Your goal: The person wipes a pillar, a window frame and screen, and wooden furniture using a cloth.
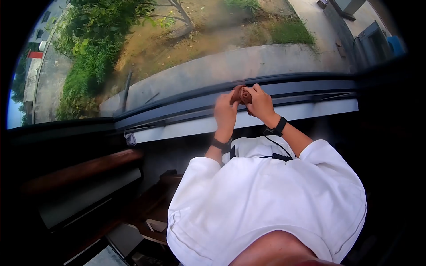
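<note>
Between my two hands is a bunched reddish-brown cloth (242, 95), held up in front of the window pane, just above the sill. My left hand (225, 108) grips its left side, with the thumb and fingers pressed into the folds; this hand is slightly blurred. On the other side my right hand (261, 102) pinches the cloth, its fingers curled over the top. Each wrist wears a dark band. Below the hands runs the white window sill (310, 109), in front of the dark window frame (306, 88).
Through the glass show green bushes (84, 75), bare soil and a concrete path (275, 57). A small pale crumpled item (130, 138) sits at the sill's left end. Dark wooden furniture (155, 199) stands at lower left, below a reddish-brown rounded edge (88, 168).
</note>
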The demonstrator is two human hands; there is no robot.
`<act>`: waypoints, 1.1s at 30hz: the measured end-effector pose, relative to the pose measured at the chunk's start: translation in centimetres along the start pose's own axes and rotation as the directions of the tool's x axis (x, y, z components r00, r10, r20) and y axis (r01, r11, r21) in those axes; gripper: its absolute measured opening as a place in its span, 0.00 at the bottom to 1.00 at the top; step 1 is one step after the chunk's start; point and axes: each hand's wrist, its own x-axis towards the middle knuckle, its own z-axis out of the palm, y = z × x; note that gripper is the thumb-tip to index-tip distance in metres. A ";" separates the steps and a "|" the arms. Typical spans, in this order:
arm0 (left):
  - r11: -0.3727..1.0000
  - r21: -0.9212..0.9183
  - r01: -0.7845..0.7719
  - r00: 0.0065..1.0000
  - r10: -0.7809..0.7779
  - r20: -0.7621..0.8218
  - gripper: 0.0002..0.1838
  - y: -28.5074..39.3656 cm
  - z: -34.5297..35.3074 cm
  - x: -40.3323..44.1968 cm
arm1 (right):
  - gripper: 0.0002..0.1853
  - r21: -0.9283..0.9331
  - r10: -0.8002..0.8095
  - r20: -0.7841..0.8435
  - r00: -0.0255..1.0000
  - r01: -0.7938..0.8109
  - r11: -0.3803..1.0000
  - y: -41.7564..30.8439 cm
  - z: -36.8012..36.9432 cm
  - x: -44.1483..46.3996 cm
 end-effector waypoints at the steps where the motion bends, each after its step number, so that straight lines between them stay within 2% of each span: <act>1: 1.000 0.001 -0.019 1.000 0.019 0.012 0.23 0.1 0.3 0.4 | 0.22 -0.015 0.030 -0.005 1.000 -0.030 0.999 0.2 -0.2 0.0; 7: 0.989 -0.020 -0.147 0.988 0.148 0.039 0.22 2.7 4.6 1.5 | 0.23 -0.089 0.198 -0.079 0.977 -0.205 0.975 2.9 -3.4 -1.2; 12: 0.977 -0.123 -0.172 0.976 0.186 0.114 0.20 4.5 5.9 1.1 | 0.21 -0.172 0.301 -0.099 0.949 -0.314 0.934 3.4 -5.7 -2.7; 15: 0.984 -0.097 -0.149 0.968 0.165 0.187 0.21 4.2 4.8 0.5 | 0.22 -0.150 0.291 -0.067 0.954 -0.298 0.943 3.2 -5.4 -3.5; 18: 0.991 -0.083 -0.102 0.965 0.119 0.235 0.20 2.4 2.4 -0.5 | 0.18 -0.141 0.251 -0.032 0.967 -0.253 0.957 1.3 -3.5 -4.1; 23: 0.998 -0.065 0.001 0.983 0.011 0.185 0.21 -1.6 -1.2 -1.8 | 0.17 -0.076 0.146 0.030 0.989 -0.143 0.987 -1.8 0.5 -3.5; 26: 1.000 0.013 -0.008 0.988 0.006 0.152 0.17 -2.4 -2.7 -1.4 | 0.21 -0.080 0.146 0.050 0.988 -0.142 0.987 -3.0 1.7 -2.3; 30: 0.999 0.035 -0.015 0.985 0.009 0.173 0.16 -1.2 -2.9 -0.1 | 0.18 -0.025 0.201 0.091 0.975 -0.200 0.980 -2.9 0.8 -1.1; 33: 0.999 -0.006 -0.040 0.984 0.041 0.175 0.19 -0.9 -0.4 0.8 | 0.19 -0.039 0.235 0.033 0.971 -0.234 0.972 -1.9 -0.4 -1.1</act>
